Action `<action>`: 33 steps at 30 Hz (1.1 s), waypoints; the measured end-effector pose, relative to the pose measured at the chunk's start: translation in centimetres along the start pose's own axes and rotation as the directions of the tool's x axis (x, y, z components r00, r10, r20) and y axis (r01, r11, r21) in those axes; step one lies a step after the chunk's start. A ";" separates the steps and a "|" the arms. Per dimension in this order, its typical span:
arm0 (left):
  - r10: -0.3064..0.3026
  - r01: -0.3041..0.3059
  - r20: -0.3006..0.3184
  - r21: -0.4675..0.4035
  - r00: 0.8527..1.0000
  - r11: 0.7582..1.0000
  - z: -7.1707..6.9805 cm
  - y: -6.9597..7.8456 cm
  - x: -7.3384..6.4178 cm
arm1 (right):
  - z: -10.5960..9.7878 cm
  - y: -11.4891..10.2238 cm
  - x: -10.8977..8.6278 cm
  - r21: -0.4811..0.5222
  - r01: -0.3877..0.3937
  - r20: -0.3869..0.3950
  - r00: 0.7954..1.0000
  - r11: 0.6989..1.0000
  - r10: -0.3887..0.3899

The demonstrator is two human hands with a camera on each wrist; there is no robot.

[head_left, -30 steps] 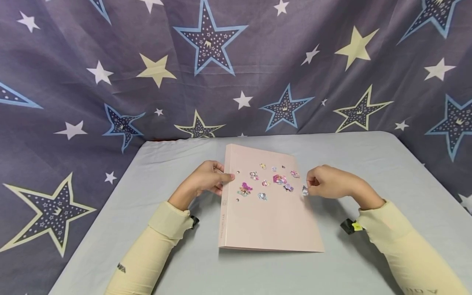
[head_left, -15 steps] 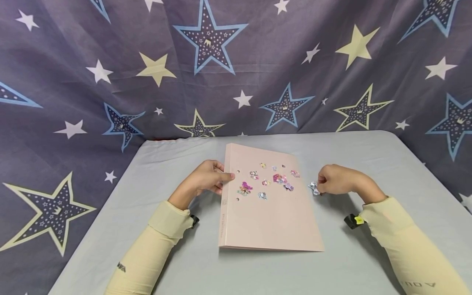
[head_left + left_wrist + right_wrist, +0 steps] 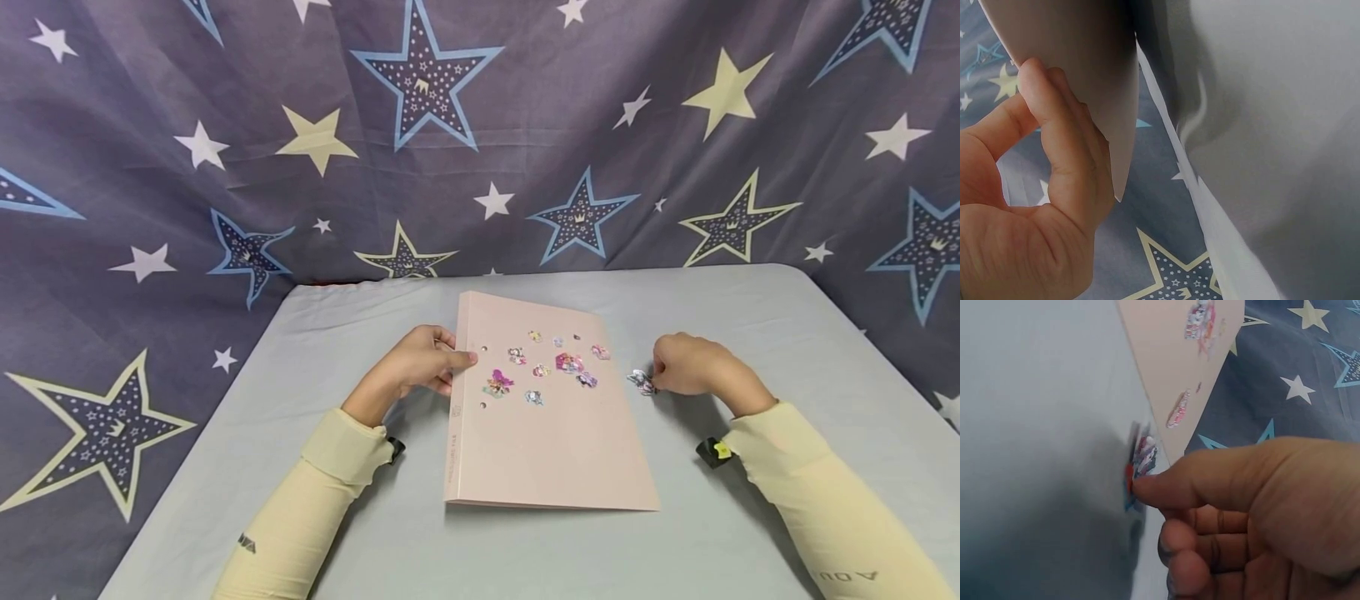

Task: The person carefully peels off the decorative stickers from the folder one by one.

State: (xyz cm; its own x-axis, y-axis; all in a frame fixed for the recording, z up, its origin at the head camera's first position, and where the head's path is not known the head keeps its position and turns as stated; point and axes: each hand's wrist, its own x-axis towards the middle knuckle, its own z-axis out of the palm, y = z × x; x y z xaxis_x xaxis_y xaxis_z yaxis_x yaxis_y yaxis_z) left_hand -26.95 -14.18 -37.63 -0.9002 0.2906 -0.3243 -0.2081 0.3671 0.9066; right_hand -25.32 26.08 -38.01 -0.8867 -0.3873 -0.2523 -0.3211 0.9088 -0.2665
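A pale pink folder [image 3: 555,450] stands tilted on the cloth, several shiny cartoon stickers [image 3: 568,364] scattered over the upper half of its cover. My left hand [image 3: 426,360] grips the folder's spine edge, thumb on the front and the other fingers behind. Seen from the left wrist, those fingers [image 3: 1066,150] lie against the folder's underside. Just off the folder's right edge, my right hand [image 3: 690,365] pinches a small shiny sticker [image 3: 641,382] with silvery and dark colours. In the right wrist view, thumb and forefinger meet at the sticker [image 3: 1145,456], low over the cloth.
A light grey-blue cloth [image 3: 360,533] covers the table. Behind it hangs a dark curtain [image 3: 510,108] with a star pattern. Two punched holes, one of them this hole [image 3: 483,406], show near the folder's spine.
My right hand has moved right, from beside the folder's edge to over the cloth, and more of the shiny sticker shows at its fingertips. The left hand and folder have stayed in place.
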 end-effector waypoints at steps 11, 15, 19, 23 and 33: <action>0.001 -0.001 -0.004 0.004 1.000 1.000 0.0 0.0 0.0 | 0.3 -1.0 0.0 -0.055 -0.048 -0.136 0.990 0.997 0.040; 0.001 -0.001 -0.004 0.006 1.000 1.000 0.0 0.0 0.0 | 0.6 -1.7 0.1 -0.068 -0.019 -0.227 0.974 0.998 0.003; -0.002 0.002 -0.006 0.005 1.000 1.000 0.0 0.0 0.0 | 1.2 -2.6 0.4 -0.071 0.007 -0.292 0.956 0.997 -0.027; -0.006 0.006 -0.006 0.004 1.000 1.000 0.0 0.0 0.0 | 1.7 -3.5 0.6 -0.084 0.015 -0.324 0.945 0.996 -0.041; -0.004 0.004 -0.008 0.007 1.000 1.000 0.1 0.1 -0.1 | 2.8 -5.1 1.0 -0.072 0.046 -0.390 0.918 0.996 -0.070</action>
State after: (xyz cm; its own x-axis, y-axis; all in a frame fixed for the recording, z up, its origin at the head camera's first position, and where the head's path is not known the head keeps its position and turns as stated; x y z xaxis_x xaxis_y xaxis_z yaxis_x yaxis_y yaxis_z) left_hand -26.85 -14.09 -37.53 -0.9024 0.2824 -0.3255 -0.2087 0.3746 0.9034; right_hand -23.66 20.60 -39.46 -0.9213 -0.3585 0.1503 -0.3842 0.8989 -0.2106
